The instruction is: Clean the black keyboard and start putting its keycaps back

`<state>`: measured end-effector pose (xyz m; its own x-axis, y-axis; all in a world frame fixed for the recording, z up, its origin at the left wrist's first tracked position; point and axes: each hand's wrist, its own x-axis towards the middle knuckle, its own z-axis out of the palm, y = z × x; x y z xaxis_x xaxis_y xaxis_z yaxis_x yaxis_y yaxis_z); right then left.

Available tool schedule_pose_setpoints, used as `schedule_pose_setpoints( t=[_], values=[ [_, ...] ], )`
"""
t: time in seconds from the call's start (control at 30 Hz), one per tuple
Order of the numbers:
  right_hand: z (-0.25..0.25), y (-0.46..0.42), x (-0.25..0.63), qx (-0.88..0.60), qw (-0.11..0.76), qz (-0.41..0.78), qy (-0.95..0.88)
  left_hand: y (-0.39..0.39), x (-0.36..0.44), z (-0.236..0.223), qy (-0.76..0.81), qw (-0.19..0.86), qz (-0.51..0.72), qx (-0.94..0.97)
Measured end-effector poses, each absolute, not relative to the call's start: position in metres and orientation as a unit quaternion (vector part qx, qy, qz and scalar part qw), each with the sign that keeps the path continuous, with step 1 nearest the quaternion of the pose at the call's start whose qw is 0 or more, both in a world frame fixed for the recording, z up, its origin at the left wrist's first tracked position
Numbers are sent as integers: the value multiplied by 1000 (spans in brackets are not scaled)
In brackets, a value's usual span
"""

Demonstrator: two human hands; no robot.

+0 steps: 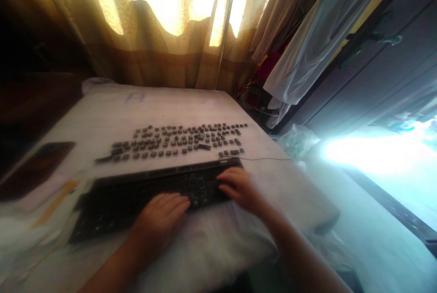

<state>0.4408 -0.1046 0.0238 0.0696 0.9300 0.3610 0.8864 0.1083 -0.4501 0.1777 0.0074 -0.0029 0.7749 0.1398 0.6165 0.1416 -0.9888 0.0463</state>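
A black keyboard (136, 188) lies slantwise across the white-covered table, its key bed dark and blurred. My left hand (164, 213) rests flat on its front edge near the middle, fingers stretched out side by side. Over the keyboard's right end is my right hand (239, 186), fingers extended and slightly bent, the thumb side apart; nothing shows in it. Behind the keyboard, many loose dark keycaps (175, 140) are laid out in rows. A longer key (204, 146) lies among them. Fine detail under both hands is smeared.
A thin cable (262, 159) runs off to the right from the keyboard's back. At the left lie a dark flat object (37, 168) and an orange-brown strip (56, 202). Beyond the table hang curtains (164, 56) and clothes (307, 42); a clear plastic bag (298, 140) sits beside the right edge.
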Motion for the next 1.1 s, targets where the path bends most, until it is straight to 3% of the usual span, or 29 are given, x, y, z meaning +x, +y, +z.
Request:
schedule_pose_setpoints(
  t=[0.23,0.73,1.1],
  values=[
    [30,-122,419,-670,233,65,-702,6,178,-4,-78,3,-324,-943],
    [40,-119,414,-690,173,103,-696,5,177,-5,-81,-3,-321,-944],
    [28,-142,406,-684,236,-31,-689,-4,184,-3,-66,7,-323,-944]
  ],
)
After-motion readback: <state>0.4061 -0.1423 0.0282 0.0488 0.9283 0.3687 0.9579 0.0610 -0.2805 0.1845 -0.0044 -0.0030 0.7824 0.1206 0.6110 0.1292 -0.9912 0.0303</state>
